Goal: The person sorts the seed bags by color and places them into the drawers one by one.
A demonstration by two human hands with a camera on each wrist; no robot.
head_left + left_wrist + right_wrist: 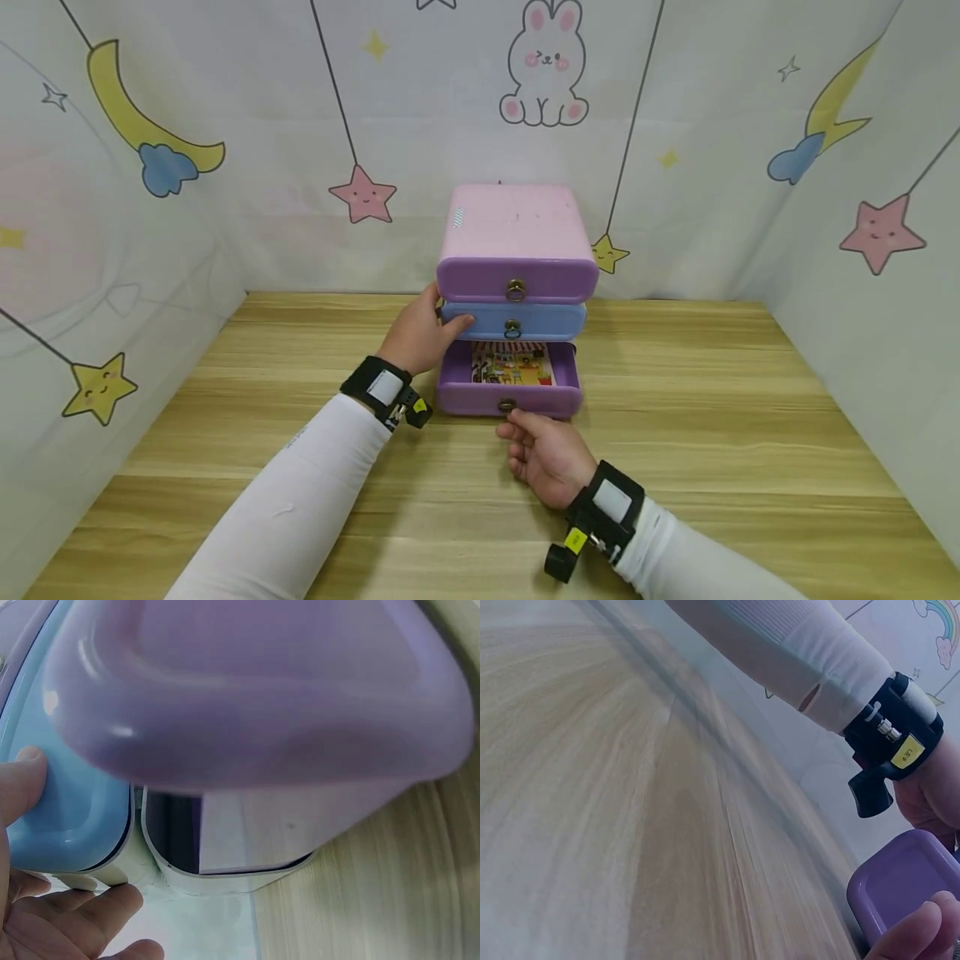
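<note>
A small three-tier drawer cabinet (517, 221) has a pink top, a purple top drawer (480, 280) and a blue middle drawer (551, 321). The purple bottom drawer (468, 400) is pulled out, with a colourful picture card (513, 364) inside. My left hand (420, 333) grips the cabinet's left side, its thumb (21, 784) on the blue drawer front and its fingers (90, 915) along the side wall. At the bottom drawer's front, my right hand (551, 457) pinches the small ring pull (507, 405) between thumb and forefinger.
The cabinet stands on a wood-grain table (675, 417), towards the back. Behind it hangs a white cloth wall (450, 108) printed with stars, moons and a rabbit. Similar panels close off both sides. Each wrist wears a black strap with a small camera (558, 562).
</note>
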